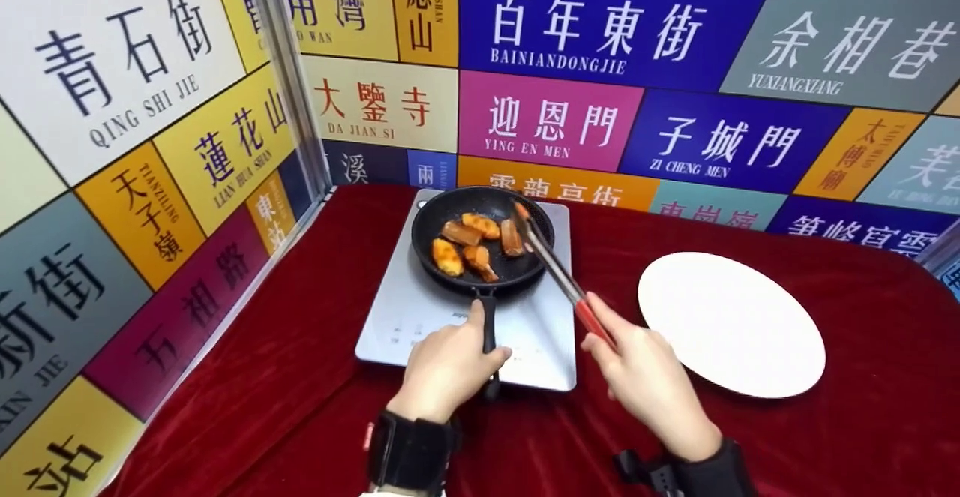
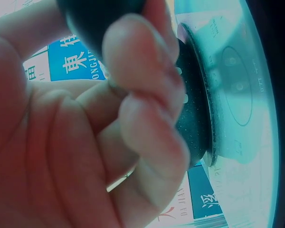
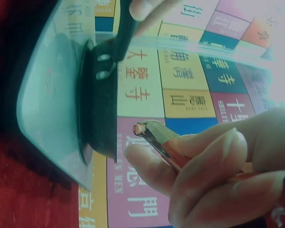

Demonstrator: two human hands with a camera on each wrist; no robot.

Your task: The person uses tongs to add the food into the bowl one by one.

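A black frying pan (image 1: 424,216) with several browned pieces of food inside sits on a silver cooktop (image 1: 405,324). My left hand (image 1: 442,366) grips the pan's black handle (image 1: 489,324), its index finger stretched along it towards the pan. In the left wrist view, curled fingers (image 2: 152,137) wrap round the handle. My right hand (image 1: 649,369) holds metal tongs (image 1: 559,270) by their red handles. The tong tips reach over the pan's right side, right at a brown strip-shaped piece (image 1: 511,238). A golden piece (image 1: 448,257) lies at the pan's left.
To the right of the cooktop, a large white oval plate (image 1: 735,324) lies on the dark red tablecloth (image 1: 285,377). Behind and at the left stand walls (image 1: 555,115) covered with colourful lettered panels, close to the cooktop's back edge.
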